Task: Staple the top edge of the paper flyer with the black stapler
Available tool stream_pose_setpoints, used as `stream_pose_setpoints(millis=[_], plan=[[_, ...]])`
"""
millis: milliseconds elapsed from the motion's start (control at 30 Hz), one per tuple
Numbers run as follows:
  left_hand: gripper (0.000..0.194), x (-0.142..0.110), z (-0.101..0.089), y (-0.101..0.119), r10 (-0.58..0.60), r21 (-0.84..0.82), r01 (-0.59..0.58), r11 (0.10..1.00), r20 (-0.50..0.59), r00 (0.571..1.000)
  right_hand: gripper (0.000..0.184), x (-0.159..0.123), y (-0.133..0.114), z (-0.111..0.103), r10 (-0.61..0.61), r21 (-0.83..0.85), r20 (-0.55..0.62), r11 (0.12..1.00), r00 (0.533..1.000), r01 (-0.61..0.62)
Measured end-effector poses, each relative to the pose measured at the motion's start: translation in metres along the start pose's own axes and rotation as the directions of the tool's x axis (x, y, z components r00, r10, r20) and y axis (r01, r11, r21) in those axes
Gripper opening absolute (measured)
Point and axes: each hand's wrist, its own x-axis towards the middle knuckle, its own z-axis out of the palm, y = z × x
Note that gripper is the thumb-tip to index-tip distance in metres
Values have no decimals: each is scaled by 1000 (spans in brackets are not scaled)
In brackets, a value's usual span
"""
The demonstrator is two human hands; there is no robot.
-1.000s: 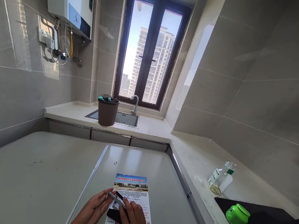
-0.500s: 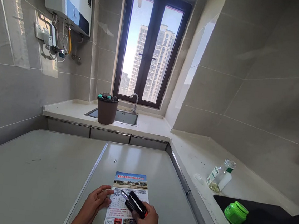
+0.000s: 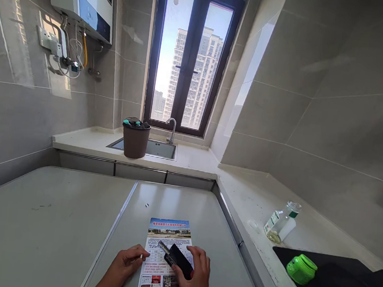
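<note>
A black stapler (image 3: 181, 261), silver strip jutting far-left, slants over a printed leaflet (image 3: 153, 266). Far left stands a brown bin (image 3: 135, 141); right, a green jar (image 3: 301, 269). The left hand (image 3: 125, 265) bends at the leaflet's edge, any pinch unclear; the right hand's (image 3: 195, 280) fingers spread around the stapler's near end.

Behind the right thumb (image 3: 179, 278), part of the black tool (image 3: 180, 259) is hidden from us. Beside the left fingers (image 3: 136, 251), we cannot read the leaflet (image 3: 156, 269) small print (image 3: 153, 239); beyond them, tiny specks (image 3: 147, 205) are unclear.
</note>
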Motion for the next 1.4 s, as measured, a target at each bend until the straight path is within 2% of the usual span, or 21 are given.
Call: stream_pose_setpoints(millis=[67,167,233,267,333,467,633,800,900,967,1067,1167,1267,1400], plan=[[47,0,2,4,6,-3,-6,1000,53,999,28,-7,-17,5,-220,15,29,975,975,220],[51,-1,6,11,28,0,-28,1000,148,989,22,-20,-38,32,-485,91,104,874,868,478],[54,-2,8,14,47,-5,-47,999,196,979,20,-25,-47,55,-588,114,42,806,807,581],[55,-3,8,15,53,-11,-52,999,211,976,17,-26,-51,63,-617,112,14,783,787,612],[59,-4,9,17,55,-13,-53,999,227,972,12,-25,-56,72,-633,97,-10,770,774,631],[65,-5,9,17,41,24,-48,999,236,971,13,-18,-66,65,-617,83,4,784,787,615],[67,-5,9,17,30,34,-40,999,257,966,12,-16,-65,59,-647,99,-8,758,762,645],[68,-5,9,14,36,13,-42,999,282,959,14,-22,-66,63,-636,58,-92,765,767,641],[67,-4,8,10,24,-2,-24,1000,198,980,16,-12,-71,44,-608,36,-105,789,787,614],[68,-4,8,7,-17,-11,18,1000,118,993,16,8,-64,23,-567,-4,-92,823,819,569],[70,-4,8,6,-91,-31,92,995,50,995,15,56,-27,-6,-418,-84,-31,906,908,415],[68,-5,8,7,-119,-51,123,991,64,991,18,109,27,-20,-202,-194,11,960,979,200],[64,-6,8,8,-117,-76,124,989,93,989,20,154,68,-19,-55,-345,48,936,997,68],[61,-5,8,10,-119,-115,131,985,99,988,21,192,89,-2,-28,-410,41,911,999,43]])
